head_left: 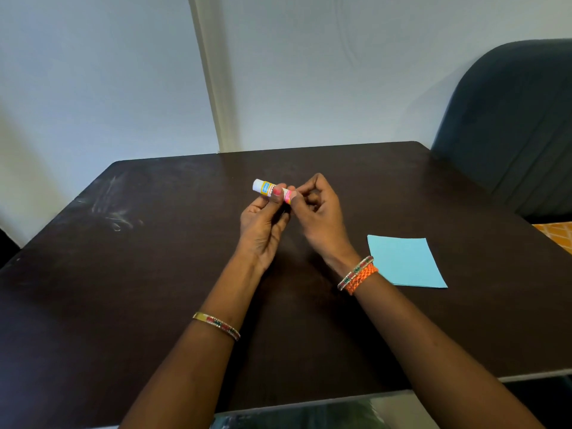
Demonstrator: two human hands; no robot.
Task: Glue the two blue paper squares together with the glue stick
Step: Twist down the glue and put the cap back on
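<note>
A white glue stick [266, 187] with a yellow and pink label is held level above the middle of the dark table. My left hand [263, 226] grips its body from below, thumb across the label. My right hand [318, 209] pinches the pink right end of the stick with thumb and forefinger. The light blue paper squares [405, 262] lie flat on the table to the right of my right wrist, stacked so that only a thin lower edge of the under sheet shows. Neither hand touches the paper.
The dark brown table [154, 274] has pale scuff marks at its far left. A dark blue upholstered chair [513, 125] stands at the far right corner. A white wall runs behind the table. An orange patterned cloth [557, 235] shows past the right edge.
</note>
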